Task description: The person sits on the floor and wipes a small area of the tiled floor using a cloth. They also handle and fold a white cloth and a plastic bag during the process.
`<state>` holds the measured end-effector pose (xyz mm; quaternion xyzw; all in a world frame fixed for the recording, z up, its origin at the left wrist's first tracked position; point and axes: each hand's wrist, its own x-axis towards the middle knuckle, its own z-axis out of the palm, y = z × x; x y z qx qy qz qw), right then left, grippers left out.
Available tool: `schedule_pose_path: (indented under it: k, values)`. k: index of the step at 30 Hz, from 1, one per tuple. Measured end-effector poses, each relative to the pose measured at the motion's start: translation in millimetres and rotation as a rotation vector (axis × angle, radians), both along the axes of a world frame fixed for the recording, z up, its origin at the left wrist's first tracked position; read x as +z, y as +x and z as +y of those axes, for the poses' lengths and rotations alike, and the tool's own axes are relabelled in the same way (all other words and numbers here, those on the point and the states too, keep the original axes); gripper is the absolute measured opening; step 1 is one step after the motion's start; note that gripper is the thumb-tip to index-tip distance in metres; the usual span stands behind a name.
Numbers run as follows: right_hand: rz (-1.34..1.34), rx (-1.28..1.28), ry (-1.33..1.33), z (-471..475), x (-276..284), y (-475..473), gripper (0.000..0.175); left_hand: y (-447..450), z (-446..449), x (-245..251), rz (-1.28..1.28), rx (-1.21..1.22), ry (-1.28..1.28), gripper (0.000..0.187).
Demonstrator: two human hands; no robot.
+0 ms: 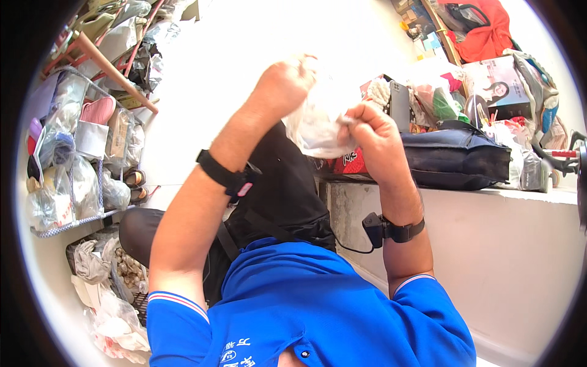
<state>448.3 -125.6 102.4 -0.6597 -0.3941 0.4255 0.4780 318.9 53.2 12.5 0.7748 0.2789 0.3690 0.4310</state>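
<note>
A thin, translucent white plastic bag [316, 126] hangs between both hands, over the black-trousered thigh. Its edge is pinched between the thumb and fingers of my right hand [373, 130]. Up and to the left, my left hand [291, 82] has its fingers curled at the bag's upper side; glare washes out the fingertips, so its grip is hard to make out. Whatever the bag may contain does not show clearly. Just behind and below it stands a red and black printed box [351, 163].
On the ledge [527, 195] at right lie a dark blue bag [454, 158], a grey smartphone [400, 105] and plastic bags. A hanging organizer [98, 160] with bagged shoes and a wooden-railed rack [114, 73] line the left. A crate of bagged items [140, 305] sits lower left.
</note>
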Motion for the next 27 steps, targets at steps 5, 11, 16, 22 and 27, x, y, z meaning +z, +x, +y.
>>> schedule_pose_path:
  k: [5,11,16,22,27]
  values:
    - [-0.504,0.266,-0.311,-46,-22,15,0.014,53,-55,-52,0.157,-0.277,-0.023,0.036]
    - [-0.821,0.499,-0.572,-116,-93,28,0.022,50,-130,-69,0.433,-0.414,0.165,0.034]
    - [-0.838,0.663,-0.962,-169,-189,44,0.025,-10,-117,-34,0.177,-0.384,0.029,0.030]
    - [-0.728,0.696,-1.134,-192,-247,50,0.036,-120,-87,-17,0.132,-0.140,-0.216,0.030]
    - [-0.929,0.532,-0.753,-117,-219,37,0.034,-188,-60,-42,0.328,0.012,-0.216,0.032]
